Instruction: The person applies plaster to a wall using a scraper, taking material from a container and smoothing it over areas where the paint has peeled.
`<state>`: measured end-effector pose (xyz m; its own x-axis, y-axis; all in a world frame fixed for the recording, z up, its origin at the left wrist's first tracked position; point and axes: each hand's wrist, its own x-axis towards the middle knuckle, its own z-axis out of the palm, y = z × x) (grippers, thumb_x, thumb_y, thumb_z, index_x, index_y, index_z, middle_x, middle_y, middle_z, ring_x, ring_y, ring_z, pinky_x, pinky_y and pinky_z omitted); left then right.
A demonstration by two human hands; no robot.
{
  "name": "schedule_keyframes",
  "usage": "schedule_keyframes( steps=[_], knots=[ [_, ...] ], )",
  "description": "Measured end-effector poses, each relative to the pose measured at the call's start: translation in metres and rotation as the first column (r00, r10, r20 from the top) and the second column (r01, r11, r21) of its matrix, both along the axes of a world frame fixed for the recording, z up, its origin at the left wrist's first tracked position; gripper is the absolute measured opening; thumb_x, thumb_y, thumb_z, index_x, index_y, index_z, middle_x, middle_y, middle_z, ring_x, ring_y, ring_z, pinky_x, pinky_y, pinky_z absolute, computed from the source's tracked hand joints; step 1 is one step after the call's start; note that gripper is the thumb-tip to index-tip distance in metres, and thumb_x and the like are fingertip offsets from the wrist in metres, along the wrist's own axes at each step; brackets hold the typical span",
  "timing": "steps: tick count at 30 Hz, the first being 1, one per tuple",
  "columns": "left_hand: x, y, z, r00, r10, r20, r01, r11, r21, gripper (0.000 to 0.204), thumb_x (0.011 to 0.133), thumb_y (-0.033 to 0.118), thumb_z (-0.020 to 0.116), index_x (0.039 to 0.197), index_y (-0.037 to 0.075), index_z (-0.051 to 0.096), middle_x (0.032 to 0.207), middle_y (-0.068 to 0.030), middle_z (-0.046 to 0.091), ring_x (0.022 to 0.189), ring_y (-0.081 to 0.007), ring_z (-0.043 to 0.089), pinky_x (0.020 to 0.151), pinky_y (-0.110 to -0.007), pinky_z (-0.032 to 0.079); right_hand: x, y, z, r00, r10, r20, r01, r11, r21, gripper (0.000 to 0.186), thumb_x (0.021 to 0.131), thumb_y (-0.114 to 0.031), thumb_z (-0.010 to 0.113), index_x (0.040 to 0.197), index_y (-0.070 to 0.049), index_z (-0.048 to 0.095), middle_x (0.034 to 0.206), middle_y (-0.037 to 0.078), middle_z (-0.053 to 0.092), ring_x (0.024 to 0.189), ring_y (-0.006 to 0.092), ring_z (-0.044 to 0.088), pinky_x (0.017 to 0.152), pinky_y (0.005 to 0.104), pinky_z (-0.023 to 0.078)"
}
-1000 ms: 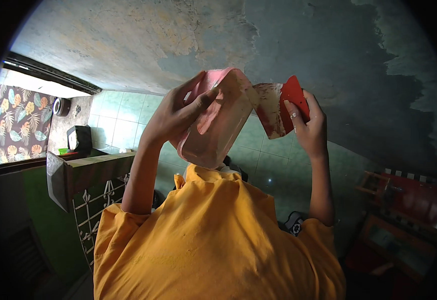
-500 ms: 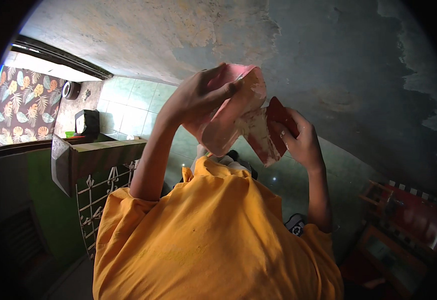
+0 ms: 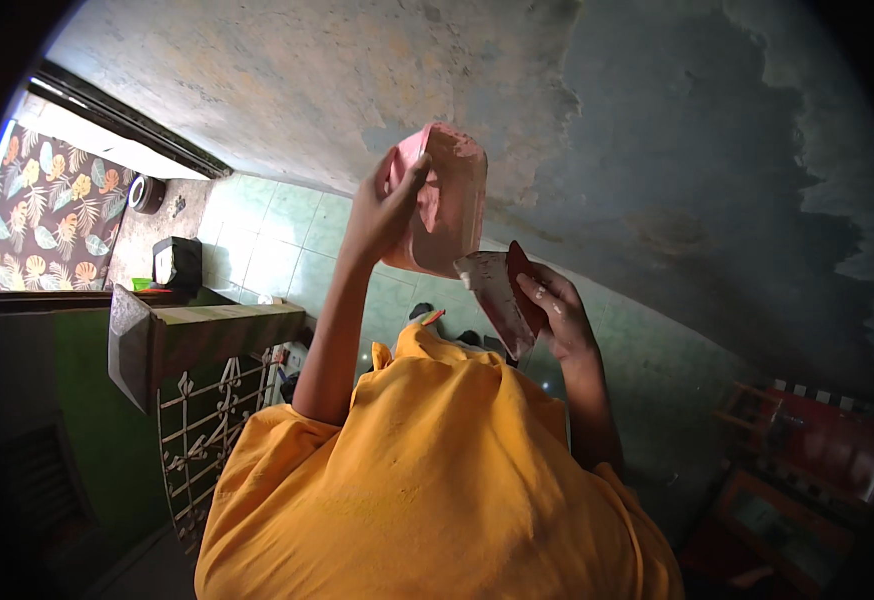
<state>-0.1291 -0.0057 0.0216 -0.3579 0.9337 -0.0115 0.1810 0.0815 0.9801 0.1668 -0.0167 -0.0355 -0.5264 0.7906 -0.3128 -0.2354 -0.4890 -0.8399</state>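
My left hand [image 3: 387, 200] grips a pink plastic container [image 3: 452, 200] by its left side, held up with its open, smeared inside facing me. Lower and to the right, my right hand [image 3: 557, 310] is closed on a scraper [image 3: 492, 295] with a dark red back and a blade streaked with white paste; pale flecks dot my fingers. The blade's top corner sits at the container's lower right corner; whether they touch I cannot tell.
A mottled, patchily coated wall [image 3: 657, 120] rises beyond my hands above green floor tiles [image 3: 267, 230]. At left are a leaf-patterned cloth [image 3: 52, 210], a ledge [image 3: 227, 325] and white metal grille [image 3: 207, 430]. Red furniture [image 3: 827, 440] stands at right.
Compared with a second ago, the scraper and my right hand have moved down and left. The container has risen slightly and turned more upright, and my left hand has shifted with it.
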Motion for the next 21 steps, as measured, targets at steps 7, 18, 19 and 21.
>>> schedule_keyframes(
  steps=[7,18,19,21],
  knots=[
    [-0.032,-0.015,-0.031,0.935,0.093,0.342,-0.132,0.987,0.094,0.062,0.103,0.041,0.068,0.146,-0.003,0.057,0.124,-0.0142,0.070,0.114,-0.0169,0.064,0.096,-0.031,0.052,-0.056,0.053,0.094,0.947,-0.205,-0.246,0.221,0.975,0.036,0.044,0.101,-0.018,0.073,0.140,-0.003,0.057,0.119,0.002,0.068,0.110,0.0134,0.067,0.093,0.0299,0.057],
    [-0.051,-0.038,-0.040,0.901,0.004,0.435,-0.069,0.989,0.134,0.062,0.105,0.036,0.066,0.150,-0.004,0.052,0.117,-0.0147,0.069,0.107,-0.0169,0.065,0.089,-0.031,0.053,-0.093,0.177,0.397,0.575,-0.743,-0.344,-0.268,-0.568,0.779,0.031,0.100,-0.005,0.065,0.132,-0.003,0.065,0.119,0.012,0.070,0.110,0.0285,0.068,0.100,0.0371,0.054],
    [-0.053,-0.037,-0.037,0.902,-0.005,0.433,-0.055,0.990,0.127,0.062,0.105,0.036,0.066,0.151,-0.004,0.051,0.117,-0.0147,0.069,0.107,-0.0171,0.065,0.089,-0.031,0.053,-0.100,0.185,0.411,0.528,-0.751,-0.396,-0.381,-0.626,0.680,0.036,0.097,-0.003,0.065,0.133,-0.005,0.065,0.122,0.012,0.070,0.113,0.0306,0.067,0.101,0.0390,0.054],
    [-0.057,-0.033,-0.046,0.905,-0.010,0.424,-0.035,0.994,0.100,0.062,0.105,0.036,0.067,0.151,-0.004,0.051,0.119,-0.0154,0.069,0.107,-0.0175,0.065,0.091,-0.031,0.053,-0.112,0.194,0.427,0.453,-0.790,-0.413,-0.560,-0.613,0.558,0.045,0.094,-0.002,0.064,0.139,-0.004,0.064,0.133,0.014,0.067,0.122,0.0311,0.064,0.104,0.0426,0.053]
  ],
)
